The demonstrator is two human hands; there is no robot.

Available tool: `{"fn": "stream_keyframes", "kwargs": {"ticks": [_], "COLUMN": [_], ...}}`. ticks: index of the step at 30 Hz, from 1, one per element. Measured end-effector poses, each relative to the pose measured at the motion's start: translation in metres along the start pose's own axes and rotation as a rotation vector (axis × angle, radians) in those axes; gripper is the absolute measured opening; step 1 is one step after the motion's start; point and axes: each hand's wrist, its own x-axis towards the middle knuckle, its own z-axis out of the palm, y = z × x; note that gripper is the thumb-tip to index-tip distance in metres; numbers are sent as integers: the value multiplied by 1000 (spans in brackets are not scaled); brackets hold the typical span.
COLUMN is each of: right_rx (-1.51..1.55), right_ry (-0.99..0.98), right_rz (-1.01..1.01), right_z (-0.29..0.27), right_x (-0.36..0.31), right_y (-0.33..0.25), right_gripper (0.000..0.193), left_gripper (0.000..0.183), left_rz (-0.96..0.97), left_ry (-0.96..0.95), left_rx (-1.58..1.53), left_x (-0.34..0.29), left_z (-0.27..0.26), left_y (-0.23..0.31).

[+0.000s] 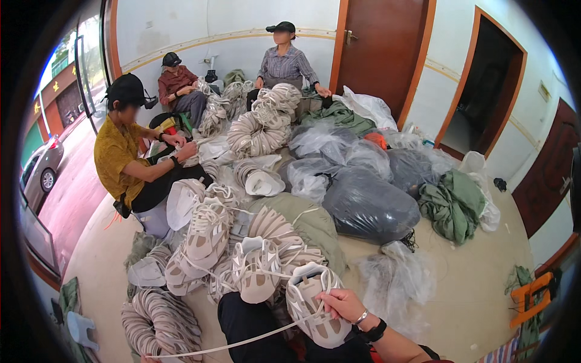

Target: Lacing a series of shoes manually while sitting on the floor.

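White walls (233, 18) rise well beyond both hands, over a pale tan floor (478, 290). Ahead of the right hand (344, 304) sits a full black bag (372, 206); ahead and to its left, a heap of beige shoe tops (206, 236). One shoe top (304, 296) is directly under the right hand, which pinches its lace (242, 343). The lace stretches toward the left hand (148, 359), barely showing; its grip I cannot tell.
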Motion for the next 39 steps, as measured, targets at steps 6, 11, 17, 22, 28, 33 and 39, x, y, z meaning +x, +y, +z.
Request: {"fn": "stream_keyframes", "kwargs": {"ticks": [6, 11, 17, 22, 28, 33, 39], "right_rx": [9, 44, 536, 841, 1234, 1190, 1048], "right_ry": [-6, 11, 43, 158, 178, 333, 715], "right_rz": [22, 33, -1, -139, -320, -457, -427], "right_z": [1, -1, -30, -84, -164, -224, -289], "right_x": [0, 2, 3, -7, -35, -74, -127], "right_y": [1, 2, 16, 25, 41, 44, 53], "right_gripper": [27, 27, 23, 16, 14, 20, 17], "left_gripper": [28, 22, 25, 27, 36, 49, 52], "left_rz": [-300, -431, -555, -553, -605, -808, -676], "left_ry": [-16, 7, -8, 15, -229, -298, 53], "left_rx": [-484, -213, -222, -409, -712, -696, -288], "left_x": [-27, -35, -25, -37, -41, -26, -35], "left_z": [4, 21, 16, 20, 16, 24, 26], "left_y": [-9, -3, -9, -16, -16, 3, -13]}}
